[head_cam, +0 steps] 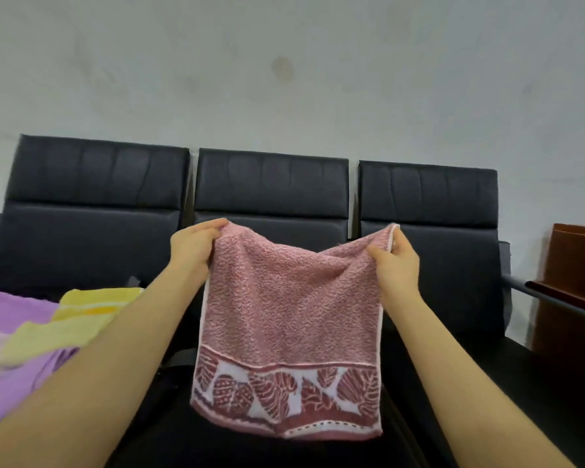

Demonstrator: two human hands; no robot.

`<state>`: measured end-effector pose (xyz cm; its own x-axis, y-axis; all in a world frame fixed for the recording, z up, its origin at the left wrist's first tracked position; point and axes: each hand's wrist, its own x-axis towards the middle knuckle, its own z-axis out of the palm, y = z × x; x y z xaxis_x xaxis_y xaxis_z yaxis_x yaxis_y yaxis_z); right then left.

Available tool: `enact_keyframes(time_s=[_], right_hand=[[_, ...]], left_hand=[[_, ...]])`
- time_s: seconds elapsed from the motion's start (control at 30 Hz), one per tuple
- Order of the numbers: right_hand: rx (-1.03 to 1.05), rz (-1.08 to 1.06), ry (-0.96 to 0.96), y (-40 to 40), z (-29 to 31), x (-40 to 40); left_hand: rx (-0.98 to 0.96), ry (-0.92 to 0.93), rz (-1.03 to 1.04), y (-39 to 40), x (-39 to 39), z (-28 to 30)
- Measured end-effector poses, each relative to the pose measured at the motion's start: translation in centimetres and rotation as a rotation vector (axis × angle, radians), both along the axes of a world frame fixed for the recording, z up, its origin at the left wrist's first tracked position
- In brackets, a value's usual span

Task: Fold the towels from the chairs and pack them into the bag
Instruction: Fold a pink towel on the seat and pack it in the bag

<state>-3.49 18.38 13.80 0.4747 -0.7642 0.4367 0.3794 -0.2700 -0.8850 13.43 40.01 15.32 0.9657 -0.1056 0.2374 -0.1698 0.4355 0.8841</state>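
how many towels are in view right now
3: pink towel held up by both hands, yellow towel and purple towel on the left seat. More may be hidden.

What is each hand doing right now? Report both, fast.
Left hand: closed, its fingers pinch the pink towel at its top left corner.
Right hand: closed, it pinches the same towel's top right corner.

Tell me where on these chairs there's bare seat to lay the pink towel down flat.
Bare seat shows on the right chair, between the pink towel and the wooden cabinet. The middle seat below the towel also looks bare, though the towel hides part of it. The left seat is crowded: the purple towel and yellow towel cover it. Left hand and right hand each pinch a top corner.
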Motion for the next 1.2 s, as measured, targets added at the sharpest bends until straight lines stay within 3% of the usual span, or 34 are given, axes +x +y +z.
enact_keyframes(time_s=[0.2,0.33,0.67,0.97,1.07,1.2], right_hand=[[0.143,-0.173,-0.098,0.3,2.3,0.5],[0.134,-0.222,-0.101,0.3,2.9,0.5],[0.158,-0.2,-0.206,0.2,2.6,0.1],[0.149,-0.163,-0.285,-0.5,2.9,0.2],[0.102,-0.159,-0.247,-0.6,2.6,0.3],[-0.068,-0.162,-0.008,-1.3,1.4,0.7]], left_hand=[[0.108,-0.142,0.14,1.7,-0.5,1.6],[0.222,-0.147,0.296,3.0,0.7,1.2],[0.159,-0.099,0.263,3.0,0.7,1.9],[0.558,-0.397,0.431,3.0,1.0,3.3],[0.651,-0.452,0.48,2.8,0.7,3.1],[0.746,-0.482,0.525,3.0,1.0,1.9]])
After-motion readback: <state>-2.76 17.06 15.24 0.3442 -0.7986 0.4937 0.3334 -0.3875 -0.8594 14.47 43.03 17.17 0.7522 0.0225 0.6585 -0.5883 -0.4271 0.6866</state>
